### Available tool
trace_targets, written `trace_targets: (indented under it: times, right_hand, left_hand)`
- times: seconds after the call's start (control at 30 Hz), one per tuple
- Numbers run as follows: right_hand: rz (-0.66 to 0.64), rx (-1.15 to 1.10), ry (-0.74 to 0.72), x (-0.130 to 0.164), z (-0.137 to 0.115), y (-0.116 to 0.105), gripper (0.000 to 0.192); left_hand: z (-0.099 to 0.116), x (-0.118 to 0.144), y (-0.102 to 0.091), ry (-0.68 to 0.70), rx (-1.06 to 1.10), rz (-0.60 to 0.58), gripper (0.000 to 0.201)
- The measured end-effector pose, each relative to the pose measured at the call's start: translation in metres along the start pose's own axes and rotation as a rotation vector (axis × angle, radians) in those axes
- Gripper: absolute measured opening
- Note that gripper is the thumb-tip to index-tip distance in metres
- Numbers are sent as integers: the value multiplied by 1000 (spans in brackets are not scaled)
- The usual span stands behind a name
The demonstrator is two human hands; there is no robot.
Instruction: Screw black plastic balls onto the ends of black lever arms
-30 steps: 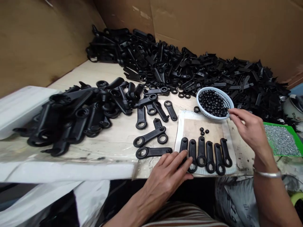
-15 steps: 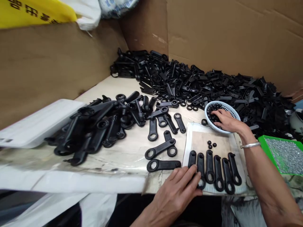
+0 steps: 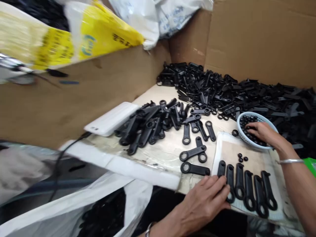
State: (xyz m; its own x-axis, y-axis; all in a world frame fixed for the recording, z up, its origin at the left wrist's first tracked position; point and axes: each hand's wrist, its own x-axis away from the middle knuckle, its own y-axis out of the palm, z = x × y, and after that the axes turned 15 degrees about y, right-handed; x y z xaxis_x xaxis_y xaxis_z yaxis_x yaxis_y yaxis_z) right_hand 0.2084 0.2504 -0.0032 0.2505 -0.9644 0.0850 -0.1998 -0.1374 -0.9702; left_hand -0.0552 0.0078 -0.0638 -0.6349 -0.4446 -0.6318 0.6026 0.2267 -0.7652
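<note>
Right grip (image 3: pixel 265 133), half-curled, sits among black beads (image 3: pixel 249 119) in the basket (image 3: pixel 247 140), its hold indiscernible, while left grip (image 3: pixel 206 197), fingers extended, overlies one black lever (image 3: pixel 221 167), hold likewise unclear, five more levers (image 3: pixel 249 189) rightward.

Right hand (image 3: pixel 264 134): fingertips partly hidden among beads (image 3: pixel 247 120) in bowl (image 3: pixel 268 122); grip cannot be told. Left hand (image 3: pixel 206 197) covers lower end of leftmost lever (image 3: pixel 222 168). Green tray (image 3: pixel 311 166) cut off by right edge. Lettering on yellow bag (image 3: pixel 106 33) blurred, illegible.

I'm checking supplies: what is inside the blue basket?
The basket holds many small black pieces. The right hand is partly inside, covering some; whatever lies beneath the top pieces is hidden.
</note>
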Motion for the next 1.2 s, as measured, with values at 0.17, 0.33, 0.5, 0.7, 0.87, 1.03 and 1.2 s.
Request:
trace_targets:
  times: [0.17,0.33,0.5,0.7,0.87,1.03,1.2]
  right_hand:
    - [-4,-103,131,14,-17,-28,27]
    - [-88,-373,176,59,-40,-57,34]
    - [-176,-269,-194,107,-60,-33,22]
    - [-59,170,-184,120,-66,15,18]
    - [11,187,-262,113,-65,23,25]
    - [-47,-8,-326,107,-55,25,30]
    - [-161,-85,-306,110,-46,13,33]
  left_hand:
    - [-2,2,2,12,10,126,24]
    - [-3,1,1,17,-12,128,21]
    - [-3,6,3,16,-18,79,27]
    - [-3,5,1,30,-18,85,23]
    - [-4,2,-1,29,-15,84,21]
    - [-5,2,-2,41,6,56,21]
    - [-6,2,-3,53,15,45,20]
